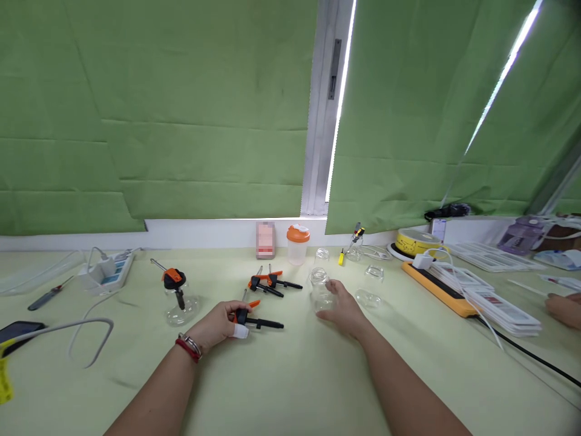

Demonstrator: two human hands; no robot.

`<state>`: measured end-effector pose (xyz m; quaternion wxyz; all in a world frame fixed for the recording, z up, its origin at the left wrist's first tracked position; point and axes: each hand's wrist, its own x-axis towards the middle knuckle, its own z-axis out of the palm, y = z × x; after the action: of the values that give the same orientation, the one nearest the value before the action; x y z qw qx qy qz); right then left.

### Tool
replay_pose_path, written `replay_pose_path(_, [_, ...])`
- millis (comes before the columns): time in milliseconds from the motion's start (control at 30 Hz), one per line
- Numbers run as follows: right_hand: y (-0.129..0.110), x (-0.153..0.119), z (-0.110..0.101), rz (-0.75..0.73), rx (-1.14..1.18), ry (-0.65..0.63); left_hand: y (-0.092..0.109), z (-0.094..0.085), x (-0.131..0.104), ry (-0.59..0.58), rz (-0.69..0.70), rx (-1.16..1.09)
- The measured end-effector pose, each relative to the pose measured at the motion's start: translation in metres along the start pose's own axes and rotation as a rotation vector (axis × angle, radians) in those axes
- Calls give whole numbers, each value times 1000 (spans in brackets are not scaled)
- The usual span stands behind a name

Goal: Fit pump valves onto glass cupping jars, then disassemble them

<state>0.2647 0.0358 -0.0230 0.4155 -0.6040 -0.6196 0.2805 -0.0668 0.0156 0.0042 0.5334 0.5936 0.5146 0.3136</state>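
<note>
My left hand, with a white wrap on one finger, is closed on a black-and-orange pourer top whose black tube points right. My right hand is wrapped round the side of a clear glass bottle, which stands upright on the table with its mouth uncovered. Just beyond my hands lie two similar pourer tops, side by side. Another glass bottle stands behind the held one, and a further glass bottle is to its right. At left stands a glass bottle fitted with a pourer top.
An orange-lidded cup and a pinkish upright box stand by the wall. White and orange power strips with cables flank the work area. A screwdriver lies at left. Another person's hand shows at the right edge.
</note>
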Motion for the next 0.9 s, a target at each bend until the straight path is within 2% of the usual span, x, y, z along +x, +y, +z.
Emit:
replay_pose_path(167, [-20,-11,-3,-60,205,-149,1,2,6,126,131,-168])
replay_pose_path(400, [-21,-11,-3,15,452,-200,3,4,7,208,143,-111])
replay_pose_path(633, [-25,-13,-5,9,534,-225,7,9,5,233,148,-93])
replay_pose_path(900, [-27,-20,7,19,565,-326,-3,19,11,154,157,-68])
